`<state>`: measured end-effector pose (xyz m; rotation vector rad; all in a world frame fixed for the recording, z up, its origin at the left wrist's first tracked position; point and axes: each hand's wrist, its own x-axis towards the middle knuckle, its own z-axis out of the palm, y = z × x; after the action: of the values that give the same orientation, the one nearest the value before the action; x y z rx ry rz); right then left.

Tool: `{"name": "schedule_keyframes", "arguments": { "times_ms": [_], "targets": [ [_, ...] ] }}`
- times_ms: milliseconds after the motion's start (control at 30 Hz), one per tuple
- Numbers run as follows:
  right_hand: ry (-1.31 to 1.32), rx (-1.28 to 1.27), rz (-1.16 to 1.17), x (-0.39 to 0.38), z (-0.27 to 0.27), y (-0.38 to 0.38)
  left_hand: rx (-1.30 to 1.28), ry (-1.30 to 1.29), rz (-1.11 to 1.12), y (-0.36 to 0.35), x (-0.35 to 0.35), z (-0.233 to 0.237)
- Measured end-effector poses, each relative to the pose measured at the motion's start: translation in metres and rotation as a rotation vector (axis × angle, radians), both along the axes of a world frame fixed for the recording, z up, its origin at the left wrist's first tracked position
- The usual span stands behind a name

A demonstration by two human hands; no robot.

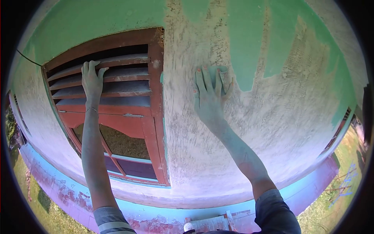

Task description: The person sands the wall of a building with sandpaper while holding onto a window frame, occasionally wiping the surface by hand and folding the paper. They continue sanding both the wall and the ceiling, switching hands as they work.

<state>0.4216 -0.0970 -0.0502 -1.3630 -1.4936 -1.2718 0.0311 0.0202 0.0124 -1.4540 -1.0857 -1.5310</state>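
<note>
High on the left, my left hand [92,80] has its fingers hooked over a slat [124,61] of the brown wooden louvre above the window. My right hand [212,99] presses a folded sheet of sandpaper [224,80] against the wall, its fingers spread over the sheet. The sheet's curled edge shows beside the fingers; the rest is mostly covered by the hand. Around it the wall [187,132] is scraped pale and streaky, with patches of green paint [245,46] above and to the right.
Below the louvre is a red-brown window frame [150,132] with glass panes. A blue, peeling ledge [163,214] runs along the foot of the wall. Near me at the bottom stands a wooden piece [210,224]. Grass [58,218] lies beyond, and a dark cable [29,58] meets the frame's left.
</note>
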Motion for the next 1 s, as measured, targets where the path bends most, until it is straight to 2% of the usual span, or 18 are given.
{"name": "schedule_keyframes", "arguments": {
  "times_ms": [67,133,167,267,367,467,567,667,767,867,967,1000],
  "targets": [
    [0.022,0.037,0.05,-0.002,0.057,0.003,-0.025,0.013,0.026,-0.001,-0.001,0.005],
    [0.063,0.108,-0.011,-0.005,0.118,0.007,-0.028,0.014,0.035,0.001,-0.004,0.006],
    [0.093,0.139,-0.048,-0.005,0.13,0.007,-0.03,0.013,0.041,0.002,-0.004,0.006],
    [0.069,0.117,-0.126,-0.016,0.099,0.003,-0.065,0.011,0.031,0.0,-0.004,0.006],
    [-0.09,0.023,-0.046,-0.005,0.04,0.009,-0.065,-0.008,0.018,0.0,0.0,0.001],
    [-0.079,0.035,0.038,0.014,0.071,0.001,-0.072,-0.011,0.025,0.0,-0.001,0.005],
    [0.06,0.121,-0.016,0.005,0.082,-0.001,-0.128,-0.062,0.016,-0.008,0.012,0.002],
    [-0.064,-0.03,0.076,-0.02,0.043,0.019,-0.121,-0.113,0.032,-0.007,0.021,0.001],
    [-0.138,0.018,0.077,0.009,0.072,0.002,-0.217,-0.183,0.065,-0.014,0.027,0.0],
    [0.06,0.131,-0.045,0.009,0.08,-0.002,-0.094,-0.175,0.07,0.01,0.023,-0.01],
    [-0.08,-0.027,0.029,-0.013,0.042,0.016,-0.041,-0.231,0.106,0.018,0.031,-0.011],
    [-0.094,0.008,0.015,-0.006,0.05,0.011,-0.032,-0.22,0.114,0.018,0.031,-0.01]
  ]
}}
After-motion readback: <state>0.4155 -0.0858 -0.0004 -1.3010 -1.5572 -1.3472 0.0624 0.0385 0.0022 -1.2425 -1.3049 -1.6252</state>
